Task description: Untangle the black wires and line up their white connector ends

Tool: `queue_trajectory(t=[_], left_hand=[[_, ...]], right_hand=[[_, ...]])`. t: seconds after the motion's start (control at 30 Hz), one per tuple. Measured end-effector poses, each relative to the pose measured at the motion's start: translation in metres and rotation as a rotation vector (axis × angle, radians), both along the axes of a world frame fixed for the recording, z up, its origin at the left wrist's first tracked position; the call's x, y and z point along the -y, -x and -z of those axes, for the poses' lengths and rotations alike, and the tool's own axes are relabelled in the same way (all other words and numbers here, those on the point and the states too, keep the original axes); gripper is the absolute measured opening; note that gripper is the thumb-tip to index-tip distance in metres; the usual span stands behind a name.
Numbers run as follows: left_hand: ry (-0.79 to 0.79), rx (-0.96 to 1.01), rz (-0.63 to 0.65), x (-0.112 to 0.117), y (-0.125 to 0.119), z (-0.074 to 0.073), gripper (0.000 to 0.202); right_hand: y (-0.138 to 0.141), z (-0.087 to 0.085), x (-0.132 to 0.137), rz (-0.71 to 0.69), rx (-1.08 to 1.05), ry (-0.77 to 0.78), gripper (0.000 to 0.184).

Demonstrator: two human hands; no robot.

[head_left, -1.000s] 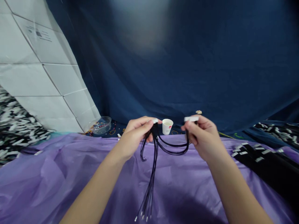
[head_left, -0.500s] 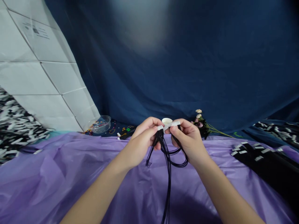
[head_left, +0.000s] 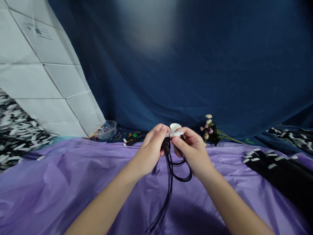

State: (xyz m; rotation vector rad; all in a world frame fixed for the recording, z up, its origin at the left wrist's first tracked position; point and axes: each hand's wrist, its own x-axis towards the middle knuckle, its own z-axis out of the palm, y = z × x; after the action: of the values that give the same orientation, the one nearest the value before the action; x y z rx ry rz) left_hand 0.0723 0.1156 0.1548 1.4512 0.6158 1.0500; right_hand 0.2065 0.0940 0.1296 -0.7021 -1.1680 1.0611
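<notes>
My left hand (head_left: 151, 150) and my right hand (head_left: 192, 152) are raised close together over the purple sheet (head_left: 73, 182). Both pinch a bundle of thin black cords (head_left: 168, 169) at its top. A small white tag (head_left: 176, 133) lies between the fingertips of both hands. Part of the bundle loops down under my right hand, and the long ends hang straight down past the lower frame edge.
A white paper cup (head_left: 175, 126) stands just behind my hands. A clear bowl (head_left: 106, 129) with small coloured bits sits at the back left, small flowers (head_left: 209, 130) at the back right. Piles of black cords with white tags lie at far right (head_left: 276, 163) and far left (head_left: 17, 137).
My right hand has moved left from a spread position until it meets my left hand, bringing the two white-tagged cord ends together. The slack loop between the hands has narrowed and hangs lower.
</notes>
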Motion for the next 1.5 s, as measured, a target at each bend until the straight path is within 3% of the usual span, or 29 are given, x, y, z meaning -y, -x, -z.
queue_trajectory(t=[0.47,0.73,0.9,1.0,1.13,1.2,1.27,1.33,1.5], left_hand=[[0.026,-0.047,0.014,0.004,0.0,-0.003,0.029],[0.13,0.02,0.068,0.006,-0.002,-0.01,0.024],[0.138,0.015,-0.024,0.004,0.0,-0.01,0.024],[0.184,0.051,-0.084,0.001,0.002,-0.012,0.026],[0.244,0.11,-0.129,-0.003,0.004,-0.013,0.028],[0.225,0.114,-0.159,-0.005,0.005,-0.013,0.03],[0.156,0.091,-0.197,-0.006,0.006,-0.012,0.031],[0.055,0.044,-0.248,-0.008,0.008,-0.011,0.029],[-0.132,-0.053,-0.318,-0.013,0.016,-0.012,0.029]], right_hand=[[0.0,-0.005,0.004,0.028,0.027,0.021,0.024],[0.0,-0.003,0.004,-0.057,-0.018,-0.013,0.025],[0.0,-0.005,0.005,-0.035,0.017,-0.008,0.023],[-0.003,-0.002,0.002,0.168,0.138,-0.123,0.024],[-0.011,0.007,-0.001,0.792,0.566,-0.565,0.013],[-0.015,0.009,0.0,0.869,0.791,-0.694,0.008],[-0.016,0.008,0.002,0.729,0.898,-0.654,0.004],[-0.014,0.004,0.004,0.506,0.852,-0.493,0.01],[-0.008,-0.002,0.003,-0.074,0.283,-0.007,0.03]])
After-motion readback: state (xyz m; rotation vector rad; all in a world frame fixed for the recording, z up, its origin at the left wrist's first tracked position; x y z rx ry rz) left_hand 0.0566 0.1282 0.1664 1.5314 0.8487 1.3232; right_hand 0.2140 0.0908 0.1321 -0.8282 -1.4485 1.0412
